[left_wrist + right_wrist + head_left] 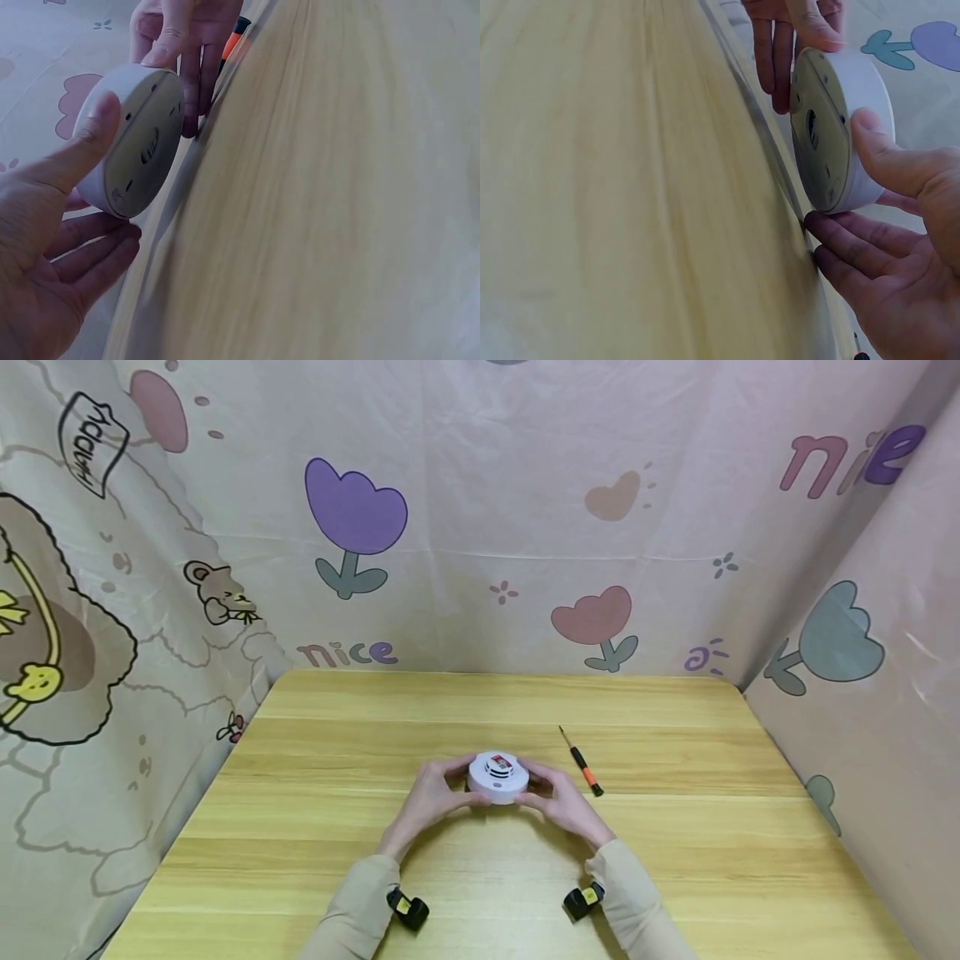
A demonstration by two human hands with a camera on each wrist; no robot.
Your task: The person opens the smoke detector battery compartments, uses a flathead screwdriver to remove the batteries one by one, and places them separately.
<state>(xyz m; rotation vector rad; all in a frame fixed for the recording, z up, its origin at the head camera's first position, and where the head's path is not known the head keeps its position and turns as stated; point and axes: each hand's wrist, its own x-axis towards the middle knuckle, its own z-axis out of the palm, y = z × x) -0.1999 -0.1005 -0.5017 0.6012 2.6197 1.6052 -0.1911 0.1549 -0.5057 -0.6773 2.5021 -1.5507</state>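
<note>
A round white smoke detector [498,792] with a red label on its raised vented top is held between both hands over the middle of the table. My left hand [431,795] grips its left side, thumb on the near rim and fingers round the far side. On the opposite side my right hand [564,800] holds it the same way. Both wrist views show the underside of the smoke detector [144,154], a flat base with small holes and a dark central opening, raised off the wood. To the right of my right hand lies a screwdriver [582,765] with a black and orange handle.
The light wooden table [315,777] reaches back to a printed cloth [465,527] hanging behind it and along both sides. A black wrist camera [408,910] sits at the left sleeve, another wrist camera [583,902] at the right sleeve.
</note>
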